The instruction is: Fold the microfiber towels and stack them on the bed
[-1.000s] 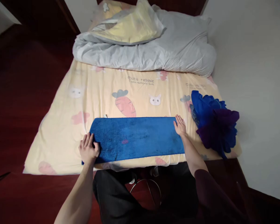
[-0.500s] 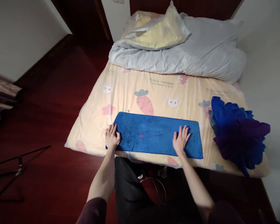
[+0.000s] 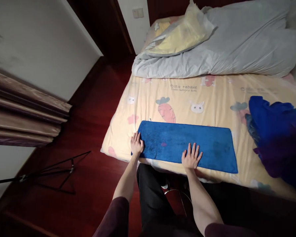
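A long blue towel (image 3: 212, 146), folded into a strip, lies flat across the near end of a bed (image 3: 212, 95) with a yellow rabbit-and-carrot sheet. My left hand (image 3: 136, 145) rests on the towel's left end, its fingers together and the thumb over the edge. My right hand (image 3: 191, 157) lies flat on the towel's near edge around the middle, fingers spread. Neither hand lifts the cloth.
A heap of blue and purple cloths (image 3: 278, 131) sits on the bed at the right. A crumpled grey and yellow duvet (image 3: 212, 52) fills the far end. Dark red floor lies left, with a black stand's legs (image 3: 51, 169) and a brown curtain (image 3: 22, 121).
My right hand has slid left along the towel from its right end to the middle. The view has swung left, showing more floor, the curtain and the stand.
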The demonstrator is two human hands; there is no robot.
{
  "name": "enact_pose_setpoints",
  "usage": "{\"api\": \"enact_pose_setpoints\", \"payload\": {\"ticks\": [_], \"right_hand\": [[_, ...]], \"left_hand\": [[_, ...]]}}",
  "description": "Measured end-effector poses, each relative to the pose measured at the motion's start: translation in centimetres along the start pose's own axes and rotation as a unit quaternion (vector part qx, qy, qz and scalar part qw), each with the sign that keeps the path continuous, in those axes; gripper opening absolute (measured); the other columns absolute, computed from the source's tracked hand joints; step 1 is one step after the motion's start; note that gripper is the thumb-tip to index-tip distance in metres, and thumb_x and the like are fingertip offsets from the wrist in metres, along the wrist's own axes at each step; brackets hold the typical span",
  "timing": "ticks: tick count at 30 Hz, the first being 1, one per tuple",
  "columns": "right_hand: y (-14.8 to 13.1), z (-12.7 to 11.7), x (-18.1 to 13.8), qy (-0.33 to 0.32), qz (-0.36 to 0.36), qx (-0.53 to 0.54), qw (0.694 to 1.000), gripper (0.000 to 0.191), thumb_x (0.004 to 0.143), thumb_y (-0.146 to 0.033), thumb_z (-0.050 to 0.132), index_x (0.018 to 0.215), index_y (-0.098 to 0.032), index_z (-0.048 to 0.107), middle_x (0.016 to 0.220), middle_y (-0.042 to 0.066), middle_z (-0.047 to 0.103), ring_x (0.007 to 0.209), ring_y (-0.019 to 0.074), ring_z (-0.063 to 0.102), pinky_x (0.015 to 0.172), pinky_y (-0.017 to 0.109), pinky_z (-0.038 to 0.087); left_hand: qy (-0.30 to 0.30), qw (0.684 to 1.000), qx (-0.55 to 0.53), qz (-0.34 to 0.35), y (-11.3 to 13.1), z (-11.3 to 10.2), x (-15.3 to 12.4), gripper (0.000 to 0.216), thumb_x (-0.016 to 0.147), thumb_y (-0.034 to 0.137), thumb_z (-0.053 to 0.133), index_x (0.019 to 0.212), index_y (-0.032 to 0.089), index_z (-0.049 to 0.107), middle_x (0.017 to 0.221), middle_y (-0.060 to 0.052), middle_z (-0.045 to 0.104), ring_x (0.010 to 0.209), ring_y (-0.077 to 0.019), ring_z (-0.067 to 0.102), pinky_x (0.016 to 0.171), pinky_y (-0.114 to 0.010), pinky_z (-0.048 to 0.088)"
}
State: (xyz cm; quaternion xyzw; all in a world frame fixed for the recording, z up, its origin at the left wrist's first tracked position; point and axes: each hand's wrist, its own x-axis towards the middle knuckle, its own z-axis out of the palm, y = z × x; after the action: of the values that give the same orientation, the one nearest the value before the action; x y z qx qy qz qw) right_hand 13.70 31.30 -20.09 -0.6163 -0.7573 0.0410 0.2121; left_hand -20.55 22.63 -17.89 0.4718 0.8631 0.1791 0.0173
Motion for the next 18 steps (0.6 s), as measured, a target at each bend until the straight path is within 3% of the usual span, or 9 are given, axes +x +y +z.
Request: {"api": "enact_pose_setpoints", "payload": {"ticks": [5,8,12,15,18], "right_hand": [[0.4,1.3,-0.2,0.042,-0.011,0.007,0.999,0.062,0.094,-0.027,0.047,0.155,-0.016,0.048,0.165,0.017,0.038,0.154,0.0375,0.028,0.120,0.069,0.019],[0.4,1.5,-0.2,0.041,-0.001,0.014,0.999,0.063,0.093,-0.026,0.047,0.155,-0.017,0.048,0.163,0.017,0.040,0.153,0.0389,0.031,0.119,0.070,0.020],[0.2,1.0,-0.1,0.026,0.009,0.012,1.000,0.065,0.093,-0.025,0.046,0.157,-0.018,0.044,0.164,0.017,0.039,0.153,0.0388,0.031,0.119,0.070,0.020],[0.1,0.7,0.0,0.015,0.009,0.010,1.000,0.066,0.093,-0.025,0.046,0.158,-0.017,0.043,0.166,0.016,0.035,0.154,0.0380,0.028,0.120,0.069,0.020],[0.0,0.6,0.0,0.007,0.011,0.014,1.000,0.068,0.092,-0.024,0.047,0.159,-0.017,0.041,0.167,0.016,0.033,0.155,0.0380,0.027,0.120,0.069,0.019]], "left_hand": [[-0.056,0.993,0.083,0.070,-0.7,-1.3,2.9,0.045,0.097,0.022,0.043,0.138,0.011,0.058,0.153,-0.023,0.051,0.144,-0.0358,0.046,0.122,-0.056,0.033],[-0.097,0.986,0.083,0.105,-1.4,-2.7,7.8,0.045,0.094,0.016,0.044,0.138,0.015,0.057,0.146,-0.020,0.057,0.136,-0.0318,0.053,0.114,-0.051,0.045],[-0.166,0.968,0.041,0.183,-1.9,-3.4,15.3,0.062,0.088,0.011,0.047,0.150,0.013,0.047,0.154,-0.017,0.052,0.142,-0.0271,0.049,0.118,-0.044,0.044],[-0.241,0.952,0.039,0.185,-1.8,-3.0,19.2,0.056,0.086,0.014,0.051,0.141,0.018,0.058,0.138,-0.011,0.067,0.131,-0.0265,0.060,0.113,-0.042,0.049],[-0.272,0.938,0.061,0.207,-1.0,-2.7,21.1,0.042,0.086,0.018,0.055,0.126,0.022,0.069,0.119,-0.008,0.075,0.118,-0.0264,0.066,0.106,-0.040,0.053]]}}
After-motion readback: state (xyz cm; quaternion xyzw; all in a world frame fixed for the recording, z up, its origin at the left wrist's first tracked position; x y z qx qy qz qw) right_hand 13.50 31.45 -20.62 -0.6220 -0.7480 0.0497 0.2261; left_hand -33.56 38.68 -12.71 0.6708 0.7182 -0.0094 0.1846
